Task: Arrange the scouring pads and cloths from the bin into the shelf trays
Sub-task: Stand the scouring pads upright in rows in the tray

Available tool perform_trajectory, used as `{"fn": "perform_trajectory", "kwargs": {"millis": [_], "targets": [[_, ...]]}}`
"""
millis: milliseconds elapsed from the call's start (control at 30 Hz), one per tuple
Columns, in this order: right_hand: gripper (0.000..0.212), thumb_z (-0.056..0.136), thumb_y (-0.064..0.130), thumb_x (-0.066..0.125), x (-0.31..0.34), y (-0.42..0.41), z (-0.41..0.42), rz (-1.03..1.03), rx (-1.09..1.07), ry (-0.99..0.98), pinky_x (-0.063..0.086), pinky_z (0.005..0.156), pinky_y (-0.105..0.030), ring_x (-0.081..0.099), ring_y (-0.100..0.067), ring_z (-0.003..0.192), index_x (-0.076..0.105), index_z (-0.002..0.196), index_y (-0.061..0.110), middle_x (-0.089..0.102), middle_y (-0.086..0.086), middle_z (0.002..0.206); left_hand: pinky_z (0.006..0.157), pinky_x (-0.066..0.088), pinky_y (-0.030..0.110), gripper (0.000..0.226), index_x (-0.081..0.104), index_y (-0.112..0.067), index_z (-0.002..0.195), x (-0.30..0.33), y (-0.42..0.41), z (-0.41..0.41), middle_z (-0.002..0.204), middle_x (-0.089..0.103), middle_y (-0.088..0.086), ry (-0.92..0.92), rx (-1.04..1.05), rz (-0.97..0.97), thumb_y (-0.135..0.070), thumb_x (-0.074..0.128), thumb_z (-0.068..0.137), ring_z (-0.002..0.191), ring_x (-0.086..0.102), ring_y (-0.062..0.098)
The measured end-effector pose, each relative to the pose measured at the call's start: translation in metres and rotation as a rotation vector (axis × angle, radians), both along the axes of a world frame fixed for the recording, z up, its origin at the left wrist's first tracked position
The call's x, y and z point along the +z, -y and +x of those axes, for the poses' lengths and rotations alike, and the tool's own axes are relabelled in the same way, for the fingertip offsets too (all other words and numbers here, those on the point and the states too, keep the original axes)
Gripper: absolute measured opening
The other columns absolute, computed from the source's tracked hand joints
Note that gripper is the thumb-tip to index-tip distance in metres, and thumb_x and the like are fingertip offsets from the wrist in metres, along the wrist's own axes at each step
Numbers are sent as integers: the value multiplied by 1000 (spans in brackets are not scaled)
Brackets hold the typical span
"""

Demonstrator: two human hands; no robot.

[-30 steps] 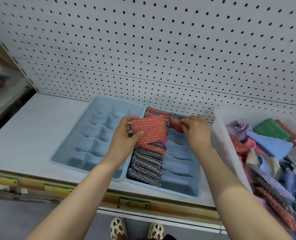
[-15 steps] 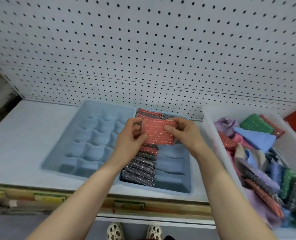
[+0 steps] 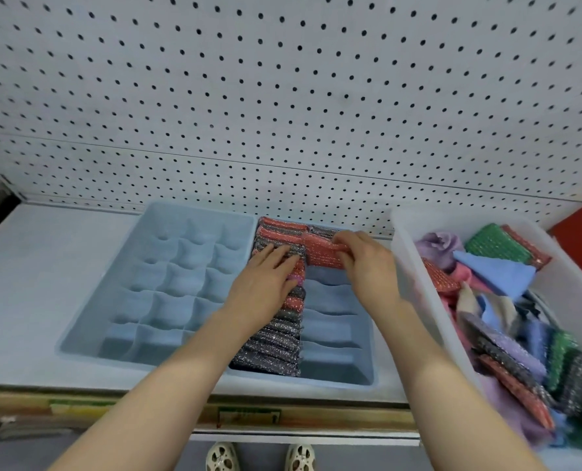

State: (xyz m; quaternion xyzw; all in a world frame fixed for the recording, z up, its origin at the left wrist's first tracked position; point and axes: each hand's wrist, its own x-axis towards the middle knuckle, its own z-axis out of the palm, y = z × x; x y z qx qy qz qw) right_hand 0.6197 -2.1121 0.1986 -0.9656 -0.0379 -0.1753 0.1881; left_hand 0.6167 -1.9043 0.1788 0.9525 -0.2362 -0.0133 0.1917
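- The left tray (image 3: 119,321), pale blue with a grid of small square cells, sits on the shelf (image 3: 38,266) and holds nothing; if pads are forced into those small cells they would likely bulge out instead of seating.
- The left hand (image 3: 265,283) lies flat with straight fingers on the row of pads (image 3: 276,338) standing on edge in the left column of the right tray (image 3: 367,375). That row is packed tight, so lifting the palm too soon could let the red and grey pads spring up or tip.
- The red scouring pad (image 3: 320,254) is sparkly, woven and soft-looking. It is at the far end of the right tray's right column, against other red pads at the back.
- The right hand (image 3: 367,266) pinches this pad with curled fingers. A soft pad pushed down at an angle could fold, catch on a divider, or drag its neighbours out of line.
- The bin (image 3: 415,300), translucent white, stands just beside the right tray and is heaped with green, purple and red pads and blue, pink and lilac cloths; a careless pull from this tangle could spill pieces over the rim.
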Motion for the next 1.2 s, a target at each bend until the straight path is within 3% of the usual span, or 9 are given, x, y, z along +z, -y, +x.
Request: {"fn": "perform_trajectory", "kwargs": {"millis": [100, 200, 367, 567, 633, 733, 900, 1067, 1200], "targets": [[33, 75, 2, 73, -12, 0, 8, -35, 18, -96, 52, 70, -39, 63, -34, 87, 70, 104, 17, 70, -6, 93, 120, 11, 33, 52, 35, -21, 150, -3, -5, 3, 159, 28, 2, -3, 51, -16, -40, 40, 102, 149, 17, 26], [34, 70, -1, 76, -22, 1, 13, -119, 15, -49, 52, 77, -42, 59, -37, 90, 72, 101, 13, 70, -9, 91, 120, 12, 34, 52, 37, -21, 149, -5, -7, 5, 157, 31, 4, -2, 44, -8, -40, 41, 102, 148, 19, 28], [33, 65, -6, 76, -28, -6, 26, -176, -7, 64, 51, 63, -34, 57, -33, 82, 75, 91, 14, 67, -4, 82, 119, 18, 37, 50, 44, -17, 146, -8, -7, 4, 153, 39, 8, 21, 37, 6, -37, 45, 101, 145, 26, 32], [28, 52, -7, 81, -35, -10, 33, -297, -6, -29, 45, 52, -30, 56, -29, 68, 72, 70, 12, 61, -6, 70, 119, 18, 38, 53, 42, -17, 147, -8, -9, 4, 154, 38, 8, 20, 33, 30, -43, 35, 101, 146, 25, 32], [28, 55, -6, 80, -33, -11, 32, -276, -19, -73, 46, 55, -31, 57, -30, 72, 73, 75, 12, 63, -7, 74, 119, 17, 38, 53, 39, -18, 148, -7, -9, 4, 155, 35, 7, 13, 32, 35, -44, 34, 102, 147, 23, 31], [32, 68, -4, 72, -21, -11, 23, -222, -8, -107, 50, 72, -38, 57, -34, 87, 75, 97, 11, 69, -11, 92, 120, 15, 37, 51, 36, -21, 150, -8, -11, 6, 157, 31, 4, 4, 34, 28, -40, 39, 102, 147, 20, 29], [36, 82, 5, 69, 15, 15, -23, -27, -41, 11, 48, 86, -37, 61, -32, 101, 69, 117, 13, 67, -9, 113, 116, 28, 47, 44, 49, -15, 141, 0, -9, 4, 149, 44, 10, 35, 22, 49, -30, 48, 100, 139, 35, 36], [37, 89, 8, 62, 50, 85, -79, 146, -229, 186, 50, 85, -37, 61, -28, 104, 63, 126, 15, 64, -7, 119, 107, 41, 49, 44, 57, -13, 135, 24, 24, -11, 140, 53, 11, 122, -76, -1, -13, 61, 90, 128, 48, 35], [45, 89, 3, 57, 58, 172, -107, 123, -444, 36, 49, 83, -42, 57, -36, 110, 57, 133, 12, 60, -16, 127, 102, 42, 40, 42, 60, -15, 131, 46, 89, -29, 135, 56, 7, 150, -186, -192, -13, 65, 89, 121, 53, 28]]}}
